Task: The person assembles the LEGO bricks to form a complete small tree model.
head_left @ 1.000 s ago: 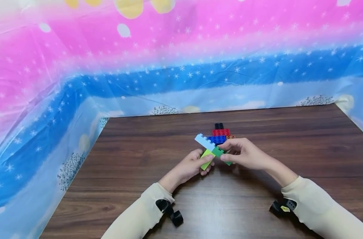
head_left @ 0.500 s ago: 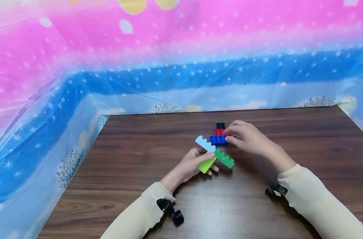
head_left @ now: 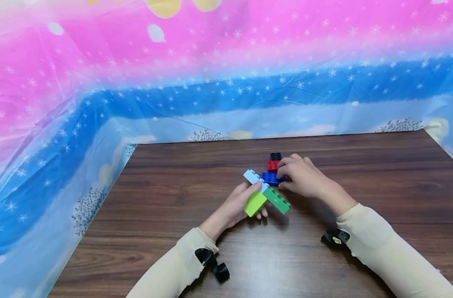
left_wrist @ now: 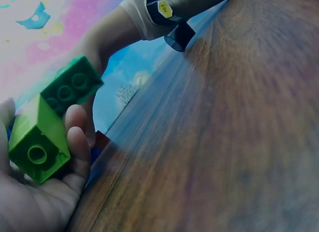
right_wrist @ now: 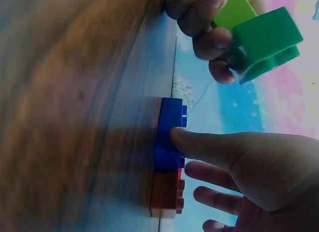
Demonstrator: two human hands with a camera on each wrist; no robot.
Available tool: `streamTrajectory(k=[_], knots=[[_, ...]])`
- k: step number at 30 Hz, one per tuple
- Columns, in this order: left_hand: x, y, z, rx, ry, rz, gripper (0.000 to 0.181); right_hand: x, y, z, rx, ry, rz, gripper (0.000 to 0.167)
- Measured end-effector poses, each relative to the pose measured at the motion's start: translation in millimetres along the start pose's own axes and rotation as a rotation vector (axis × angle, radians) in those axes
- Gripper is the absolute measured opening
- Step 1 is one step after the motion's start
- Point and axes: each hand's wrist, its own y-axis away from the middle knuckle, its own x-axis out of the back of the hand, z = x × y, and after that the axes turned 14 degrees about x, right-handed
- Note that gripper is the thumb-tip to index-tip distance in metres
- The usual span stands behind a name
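My left hand [head_left: 235, 205] grips a lime-green toy brick [head_left: 255, 203], with the thumb across the joined pieces. A light blue brick [head_left: 251, 176] and a green brick [head_left: 276, 200] are joined to it in a slanting row, studs up. On the table, a blue brick [head_left: 270, 178] lies between the thumb and fingers of my right hand [head_left: 302, 176]. The right wrist view shows the thumb pressed on that blue brick's side; the index fingertip is hidden. Beside it there stands an orange brick [right_wrist: 165, 194], mostly covered by the hand in the head view.
Just behind the blue brick lie a red brick [head_left: 273, 166] and a small black brick [head_left: 275, 156]. The brown wooden table [head_left: 144, 198] ends at the back against a patterned pink and blue cloth [head_left: 226, 95]. Black camera mounts [head_left: 213, 263] hang from both wrists.
My right hand has left the green brick, reached over to the loose bricks and taken hold of the blue one, which has shifted slightly nearer. The left hand still holds the joined bricks, tilted a little.
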Motion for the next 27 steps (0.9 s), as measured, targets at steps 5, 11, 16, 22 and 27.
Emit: streamTrajectory(k=[5, 11, 16, 22, 27], knots=[[0.6, -1.2, -1.0, -0.007, -0.027, -0.018, 0.028, -2.1, 0.1, -5.6, 0.004, -0.041, -0.008, 0.019], [-0.4, 0.3, 1.7, -0.001, -0.037, 0.001, 0.023, -2.2, 0.2, -9.3, -0.01, -0.048, -0.005, 0.023], [-1.3, 1.0, 1.8, 0.003, -0.058, 0.021, 0.019, -4.6, 0.2, -9.8, -0.02, -0.038, -0.007, 0.026], [-0.9, 0.2, 1.6, -0.025, -0.079, 0.082, 0.019, -3.6, -0.3, -9.6, -0.009, -0.06, 0.016, 0.027], [0.3, 0.3, 0.4, -0.057, -0.092, 0.096, 0.022, -0.8, 3.1, -6.2, 0.013, -0.136, 0.088, 0.026]])
